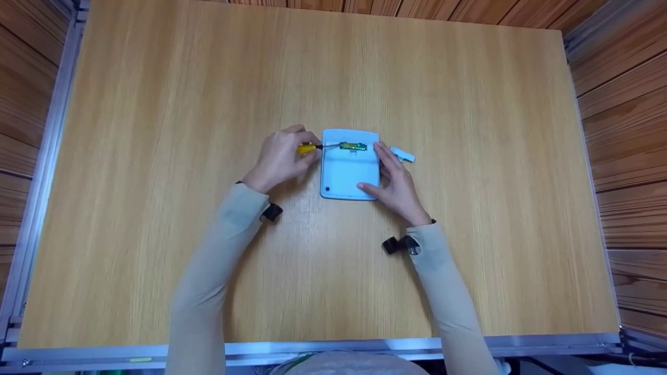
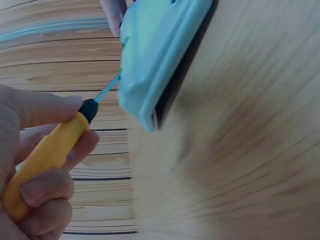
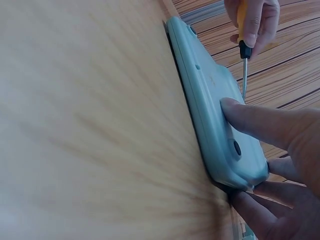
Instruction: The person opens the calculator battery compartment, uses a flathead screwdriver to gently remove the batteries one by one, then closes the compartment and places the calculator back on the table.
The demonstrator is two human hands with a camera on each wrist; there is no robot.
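Observation:
A light blue calculator (image 1: 349, 174) lies back side up on the table, a green battery (image 1: 353, 146) showing in its uncovered compartment. My left hand (image 1: 285, 155) grips the yellow handle of a screwdriver (image 2: 47, 160) at the calculator's left side. The screwdriver's thin metal shaft reaches over to the left end of the battery; whether its tip touches is too small to tell. My right hand (image 1: 395, 185) holds the calculator by its right side, with the thumb (image 3: 260, 122) on the back face and the other fingers along the edge.
A small light blue battery cover (image 1: 403, 154) lies on the wooden table (image 1: 208, 94), just right of my right hand's fingers. Metal rails (image 1: 333, 348) run along the table's near and side edges. Wood-panelled walls (image 1: 625, 140) stand around it.

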